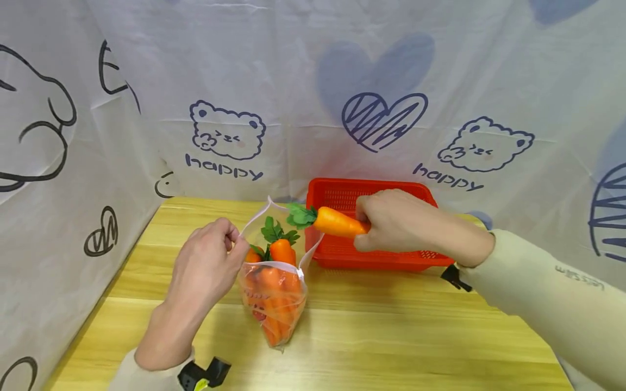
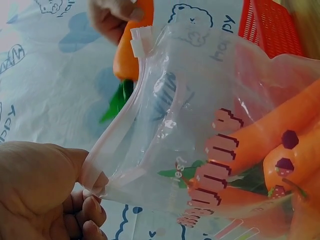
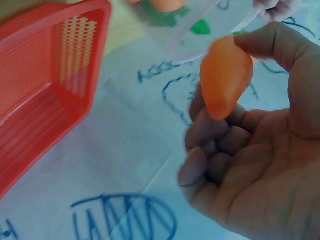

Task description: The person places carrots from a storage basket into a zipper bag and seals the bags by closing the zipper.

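My right hand (image 1: 388, 220) pinches a toy-like carrot (image 1: 337, 221) by its narrow end, its green leafy top pointing left over the mouth of a clear zip bag (image 1: 271, 288). Several orange carrots (image 1: 282, 251) with green tops stand inside the bag. My left hand (image 1: 207, 260) pinches the bag's left rim, and the mouth gapes. In the left wrist view, finger and thumb hold the corner of the bag, with its white slider (image 2: 141, 42) near the opposite end of the rim. The right wrist view shows the held carrot (image 3: 225, 77) between thumb and fingers.
A red plastic basket (image 1: 371, 260) with perforated walls stands behind and right of the bag, partly below my right hand. The wooden table (image 1: 391, 326) meets a white cloth (image 1: 303, 146) printed with bears and hearts at its back and left.
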Motion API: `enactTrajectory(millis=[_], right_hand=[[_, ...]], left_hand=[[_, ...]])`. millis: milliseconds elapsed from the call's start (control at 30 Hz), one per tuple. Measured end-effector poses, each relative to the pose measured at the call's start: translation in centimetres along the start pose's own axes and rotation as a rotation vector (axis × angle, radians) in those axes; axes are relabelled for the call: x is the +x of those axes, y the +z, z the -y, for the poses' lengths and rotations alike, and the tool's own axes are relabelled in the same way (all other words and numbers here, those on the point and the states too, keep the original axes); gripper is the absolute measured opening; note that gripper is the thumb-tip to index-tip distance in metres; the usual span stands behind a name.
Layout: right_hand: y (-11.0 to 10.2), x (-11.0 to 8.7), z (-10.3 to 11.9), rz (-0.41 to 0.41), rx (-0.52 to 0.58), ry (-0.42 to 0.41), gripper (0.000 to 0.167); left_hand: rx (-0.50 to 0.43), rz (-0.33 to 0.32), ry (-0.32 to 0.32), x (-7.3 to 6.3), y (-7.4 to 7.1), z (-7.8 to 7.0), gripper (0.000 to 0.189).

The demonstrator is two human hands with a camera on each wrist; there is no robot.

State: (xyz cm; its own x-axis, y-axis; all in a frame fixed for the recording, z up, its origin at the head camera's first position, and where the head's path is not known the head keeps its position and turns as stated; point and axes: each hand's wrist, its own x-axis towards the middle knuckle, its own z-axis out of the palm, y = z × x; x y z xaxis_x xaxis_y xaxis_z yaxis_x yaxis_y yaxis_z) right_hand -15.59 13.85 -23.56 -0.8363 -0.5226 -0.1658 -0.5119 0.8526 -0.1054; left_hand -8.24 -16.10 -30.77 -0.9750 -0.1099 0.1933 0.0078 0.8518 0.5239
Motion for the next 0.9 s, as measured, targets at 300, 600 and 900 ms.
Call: enactTrajectory(millis=[300, 600, 900], right_hand=[[-1.3, 4.4, 4.1, 0.269, 0.090, 0.005, 0.031], [0.7, 8.8, 6.9, 0.266, 0.189, 0.056, 0.029], [5.0, 10.7, 8.7, 0.237, 0.366, 0.083, 0.024]], left_hand=[[-0.012, -0.008, 0.031, 0.2, 0.5, -0.8, 0.010], [-0.026, -0.001, 0.031, 0.4, 1.0, -1.3, 0.011], [-0.040, -0.008, 0.041, 0.1, 1.2, -1.1, 0.011]])
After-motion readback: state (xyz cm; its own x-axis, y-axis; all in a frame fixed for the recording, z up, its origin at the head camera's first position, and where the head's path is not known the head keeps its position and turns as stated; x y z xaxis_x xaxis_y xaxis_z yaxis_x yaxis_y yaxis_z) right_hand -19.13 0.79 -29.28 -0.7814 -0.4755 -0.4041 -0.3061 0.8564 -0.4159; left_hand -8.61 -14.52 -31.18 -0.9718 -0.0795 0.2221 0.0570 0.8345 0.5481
